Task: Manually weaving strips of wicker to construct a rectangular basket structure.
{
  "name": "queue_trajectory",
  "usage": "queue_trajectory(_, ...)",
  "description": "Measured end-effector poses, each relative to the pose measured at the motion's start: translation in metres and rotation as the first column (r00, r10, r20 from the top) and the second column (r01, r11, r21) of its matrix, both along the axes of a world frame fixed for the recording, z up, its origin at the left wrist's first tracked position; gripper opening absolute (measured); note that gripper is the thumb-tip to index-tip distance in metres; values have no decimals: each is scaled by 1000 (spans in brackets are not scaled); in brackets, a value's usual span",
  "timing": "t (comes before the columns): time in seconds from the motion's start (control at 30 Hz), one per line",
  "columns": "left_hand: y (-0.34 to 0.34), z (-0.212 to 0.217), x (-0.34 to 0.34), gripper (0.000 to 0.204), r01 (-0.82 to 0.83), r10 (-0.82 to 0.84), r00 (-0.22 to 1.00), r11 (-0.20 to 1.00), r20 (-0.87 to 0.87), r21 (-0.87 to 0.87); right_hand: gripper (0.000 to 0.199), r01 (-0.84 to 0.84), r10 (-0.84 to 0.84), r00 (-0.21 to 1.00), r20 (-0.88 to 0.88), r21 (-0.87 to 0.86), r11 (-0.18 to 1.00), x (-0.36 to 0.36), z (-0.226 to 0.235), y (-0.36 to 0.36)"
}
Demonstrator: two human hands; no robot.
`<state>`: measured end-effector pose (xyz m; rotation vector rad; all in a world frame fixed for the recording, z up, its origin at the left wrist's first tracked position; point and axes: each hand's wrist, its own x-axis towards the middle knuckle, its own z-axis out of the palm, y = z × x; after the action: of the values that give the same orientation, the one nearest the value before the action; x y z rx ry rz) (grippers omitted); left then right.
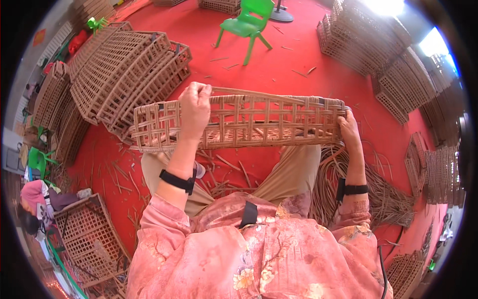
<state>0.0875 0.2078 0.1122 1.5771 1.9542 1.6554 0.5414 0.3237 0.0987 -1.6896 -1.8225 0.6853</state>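
Observation:
A long rectangular basket [239, 141] of brown woven strips rests across my knees, its open lattice side turned up toward me. Above the basket's far rim, my left hand [195, 107] is closed in a pinch on a flat weaving strip [249, 92]. From there the strip slants rightward along the rim toward the right corner. My right hand [349, 128] grips the basket's right end, with the fingers curled round the edge and partly hidden behind it. Dark bindings show at the basket's upper right corner.
Stacked woven baskets [132, 74] stand at the left, and more stacks [366, 37] at the right. A green chair [246, 22] is ahead. Beside my right leg lies a bundle of long strips [368, 184]. Offcuts litter the red floor [234, 70]. Another person [37, 202] sits at far left.

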Motion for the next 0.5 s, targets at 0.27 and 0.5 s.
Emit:
queue_trajectory(0.27,-98,83,-4,12,-224,280,908,953,-312,202,45,-50,-36,929,369,220,974,-107,133,-83)
queue_trajectory(0.5,-158,159,11,8,-36,369,651,888,-663,458,33,-515,721,693,-4,696,500,-236,135,-123)
